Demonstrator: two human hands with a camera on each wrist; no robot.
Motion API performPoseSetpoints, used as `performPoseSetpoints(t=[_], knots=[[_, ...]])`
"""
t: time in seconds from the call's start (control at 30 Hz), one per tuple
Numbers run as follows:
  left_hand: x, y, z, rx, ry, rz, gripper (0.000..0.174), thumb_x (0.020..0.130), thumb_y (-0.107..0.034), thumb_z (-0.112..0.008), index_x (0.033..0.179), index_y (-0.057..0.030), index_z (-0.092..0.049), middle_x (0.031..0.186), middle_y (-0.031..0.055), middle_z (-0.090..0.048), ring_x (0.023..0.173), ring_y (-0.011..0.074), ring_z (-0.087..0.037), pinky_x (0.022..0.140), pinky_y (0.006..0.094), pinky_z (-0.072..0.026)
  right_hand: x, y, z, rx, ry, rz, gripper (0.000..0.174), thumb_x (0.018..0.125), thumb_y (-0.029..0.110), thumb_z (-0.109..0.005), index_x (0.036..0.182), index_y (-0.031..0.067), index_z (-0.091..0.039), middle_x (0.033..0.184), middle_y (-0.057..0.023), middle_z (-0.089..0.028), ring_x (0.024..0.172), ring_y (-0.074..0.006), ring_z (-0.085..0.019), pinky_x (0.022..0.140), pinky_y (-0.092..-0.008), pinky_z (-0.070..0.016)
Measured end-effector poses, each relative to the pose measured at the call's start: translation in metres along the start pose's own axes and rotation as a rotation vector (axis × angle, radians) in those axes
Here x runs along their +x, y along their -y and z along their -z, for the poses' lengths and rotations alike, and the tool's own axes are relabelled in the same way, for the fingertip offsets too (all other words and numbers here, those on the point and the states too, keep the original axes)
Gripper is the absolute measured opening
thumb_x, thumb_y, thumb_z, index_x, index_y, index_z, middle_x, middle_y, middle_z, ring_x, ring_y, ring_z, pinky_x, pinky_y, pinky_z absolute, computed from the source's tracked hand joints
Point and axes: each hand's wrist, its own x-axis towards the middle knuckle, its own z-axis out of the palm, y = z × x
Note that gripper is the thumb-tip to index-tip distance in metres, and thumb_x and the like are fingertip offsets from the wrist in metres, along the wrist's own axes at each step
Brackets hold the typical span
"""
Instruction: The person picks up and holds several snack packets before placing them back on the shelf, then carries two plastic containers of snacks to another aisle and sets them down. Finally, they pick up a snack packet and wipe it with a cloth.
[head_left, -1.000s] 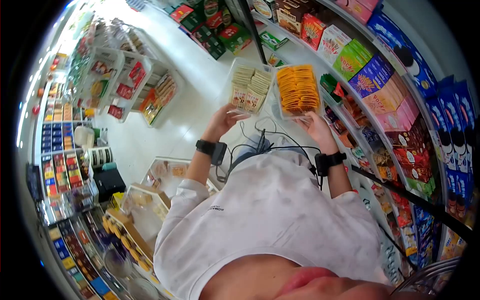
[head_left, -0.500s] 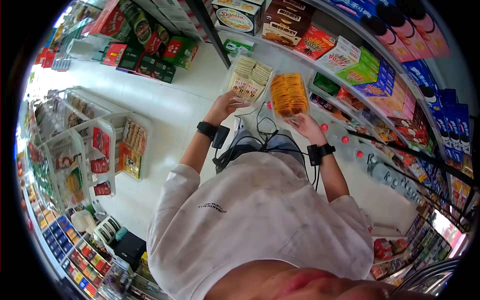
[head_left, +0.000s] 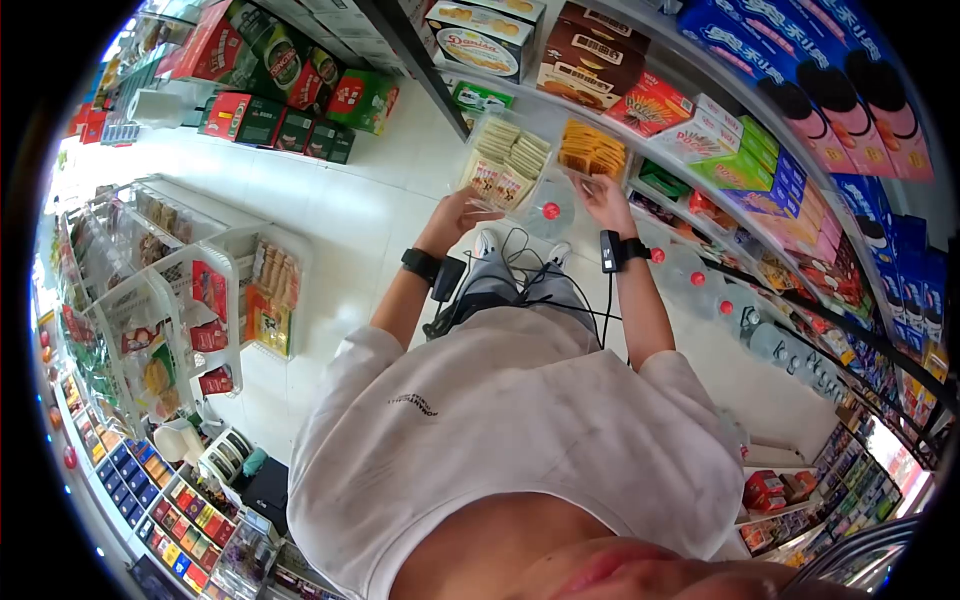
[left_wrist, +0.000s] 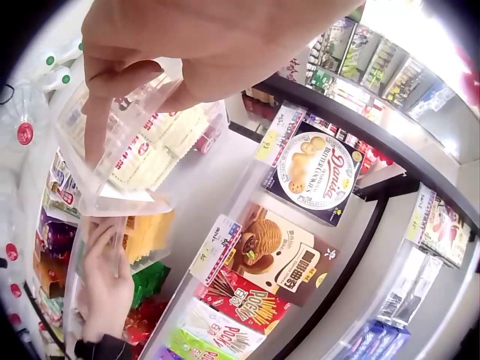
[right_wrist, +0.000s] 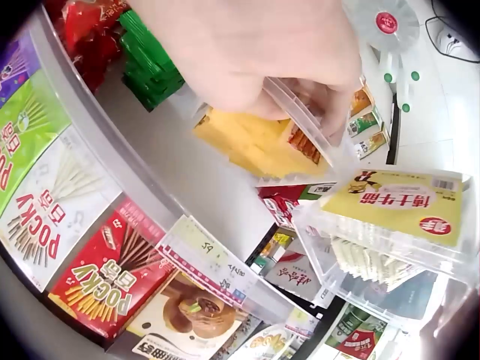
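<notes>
In the head view my left hand (head_left: 460, 215) holds the near end of a clear plastic box filled with pale wrapped snack packets (head_left: 508, 165). Its thumb and fingers pinch the wall of that clear box (left_wrist: 97, 204) in the left wrist view. My right hand (head_left: 605, 203) grips the near end of a second clear box, whose orange-yellow packets (head_left: 592, 148) sit at the lower shelf's opening. The right wrist view shows my right hand (right_wrist: 277, 56) with fingers curled over the clear end wall, the yellow packets (right_wrist: 244, 142) over the shelf surface. A yellow label (right_wrist: 397, 196) faces out from the pale-packet box.
Pocky boxes (right_wrist: 94, 274) and cookie boxes (left_wrist: 315, 176) line the shelf above. Green packets (right_wrist: 146, 60) lie beside the yellow ones. Large water bottles (head_left: 690, 280) stand on the floor at right. A white basket rack (head_left: 240, 290) is at left; a dark shelf post (head_left: 420, 65) rises ahead.
My right hand has pushed the orange-packet box forward, from in front of me into the lower shelf opening. The pale-packet box stays in my left hand. The head view has turned and moved toward the shelf.
</notes>
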Motion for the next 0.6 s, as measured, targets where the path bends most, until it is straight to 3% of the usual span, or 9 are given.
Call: performPoseSetpoints(t=[0.03, 0.1, 0.2, 0.23, 0.47, 0.6], knots=[[0.006, 0.007, 0.005, 0.003, -0.051, 0.025, 0.040, 0.099, -0.024, -0.046, 0.126, 0.0048, -0.054, 0.116, 0.0202, -0.068, 0.102, 0.0285, -0.072, 0.047, 0.0187, -0.0343, 0.007, 0.003, -0.006, 0.014, -0.009, 0.017, 0.034, 0.090, -0.002, -0.050, 0.122, -0.0144, -0.046, 0.123, -0.0284, -0.059, 0.117, -0.0405, -0.059, 0.100, -0.0403, -0.0546], [0.007, 0.008, 0.005, 0.007, -0.102, 0.080, 0.039, 0.099, -0.022, -0.045, 0.125, 0.0054, -0.054, 0.115, 0.0203, -0.068, 0.102, 0.0278, -0.072, 0.047, 0.0188, -0.0342, 0.019, 0.009, -0.012, 0.058, -0.066, 0.038, 0.037, 0.090, -0.002, -0.050, 0.123, -0.0174, -0.044, 0.124, -0.0309, -0.057, 0.117, -0.0422, -0.058, 0.098, -0.0409, -0.0559], [0.001, 0.011, 0.009, 0.002, -0.098, 0.070, 0.040, 0.099, -0.022, -0.046, 0.124, 0.0072, -0.053, 0.115, 0.0213, -0.068, 0.102, 0.0285, -0.072, 0.047, 0.0191, -0.0348, 0.053, 0.020, 0.010, 0.135, 0.044, -0.046, 0.045, 0.090, -0.003, -0.050, 0.131, -0.0180, -0.039, 0.130, -0.0326, -0.053, 0.120, -0.0436, -0.056, 0.101, -0.0420, -0.0543], [-0.002, 0.013, 0.010, -0.001, -0.082, 0.051, 0.040, 0.099, -0.022, -0.046, 0.124, 0.0080, -0.053, 0.115, 0.0218, -0.068, 0.102, 0.0290, -0.072, 0.047, 0.0192, -0.0351, 0.055, 0.022, 0.008, 0.119, 0.003, -0.019, 0.037, 0.090, -0.003, -0.050, 0.123, -0.0189, -0.045, 0.126, -0.0322, -0.056, 0.119, -0.0433, -0.057, 0.100, -0.0414, -0.0554], [-0.007, 0.024, 0.020, -0.019, -0.053, -0.006, 0.041, 0.099, -0.022, -0.048, 0.122, 0.0110, -0.051, 0.116, 0.0275, -0.065, 0.106, 0.0330, -0.070, 0.049, 0.0188, -0.0395, 0.074, 0.040, 0.015, 0.287, 0.016, -0.115, 0.041, 0.089, -0.006, -0.052, 0.126, -0.0191, -0.044, 0.131, -0.0327, -0.054, 0.121, -0.0441, -0.055, 0.101, -0.0410, -0.0554], [-0.009, 0.020, 0.014, -0.033, -0.025, 0.012, 0.034, 0.102, -0.014, -0.040, 0.126, 0.0079, -0.049, 0.122, 0.0240, -0.063, 0.112, 0.0317, -0.067, 0.047, 0.0169, -0.0328, 0.073, 0.037, 0.020, 0.243, 0.005, -0.030, 0.040, 0.089, -0.003, -0.054, 0.125, -0.0188, -0.045, 0.129, -0.0325, -0.055, 0.118, -0.0433, -0.058, 0.097, -0.0397, -0.0579]])
